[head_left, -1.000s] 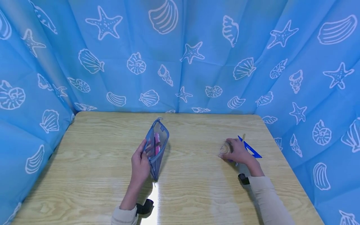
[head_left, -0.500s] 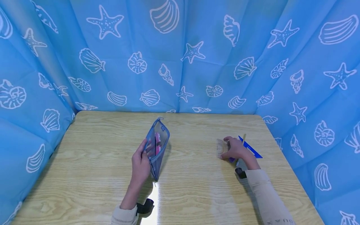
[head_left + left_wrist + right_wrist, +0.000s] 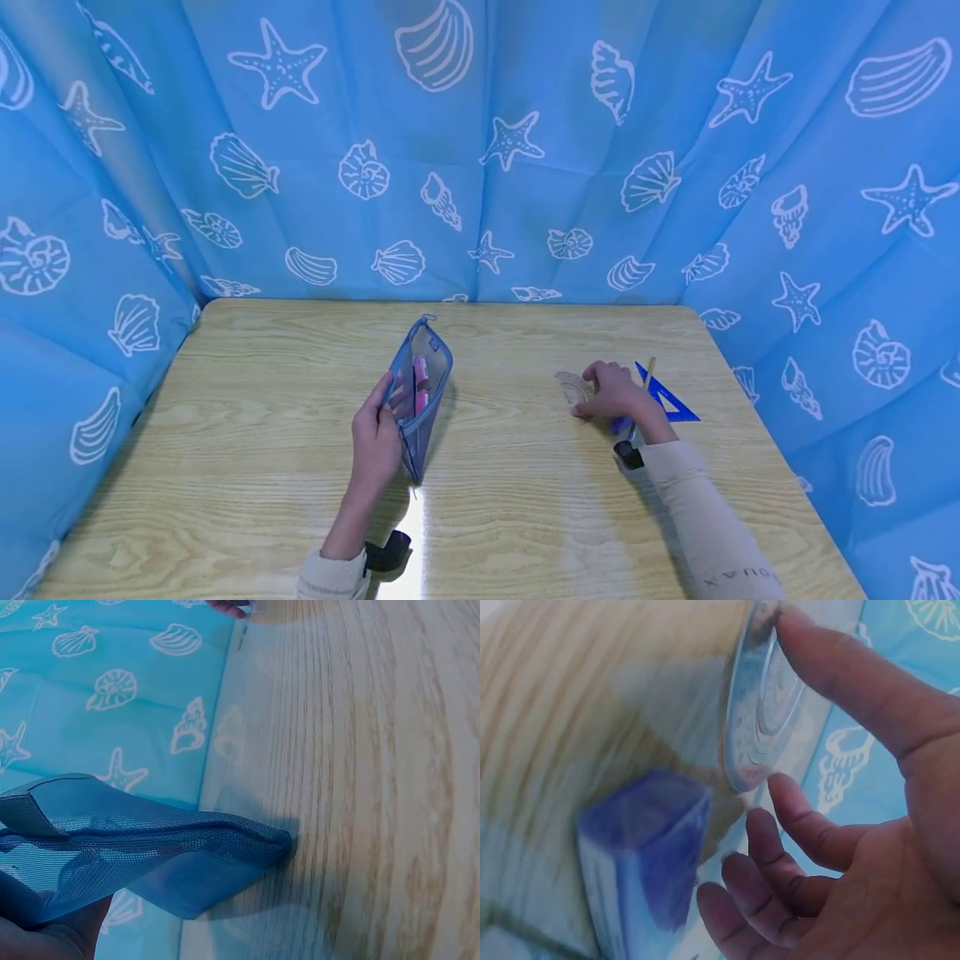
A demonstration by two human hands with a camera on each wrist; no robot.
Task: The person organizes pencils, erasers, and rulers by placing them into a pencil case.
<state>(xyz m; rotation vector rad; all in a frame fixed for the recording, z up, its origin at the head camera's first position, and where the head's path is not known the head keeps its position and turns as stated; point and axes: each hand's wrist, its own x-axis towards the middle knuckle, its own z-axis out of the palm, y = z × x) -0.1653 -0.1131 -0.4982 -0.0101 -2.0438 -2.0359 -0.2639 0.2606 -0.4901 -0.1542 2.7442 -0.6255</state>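
"What has the left hand (image 3: 375, 433)?"
"Thumb and fingers grip the blue mesh zippered pouch (image 3: 423, 435) at its right."
"And the right hand (image 3: 611, 392)?"
"Pinching the clear plastic protractor (image 3: 571, 385) at its left; a flat blue triangle (image 3: 663, 391) lies to its right."

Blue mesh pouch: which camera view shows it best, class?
The head view: it shows the blue mesh pouch end to end, mouth open, pink items inside. The left wrist view shows only part, cut off at the left edge; the right wrist view shows none.
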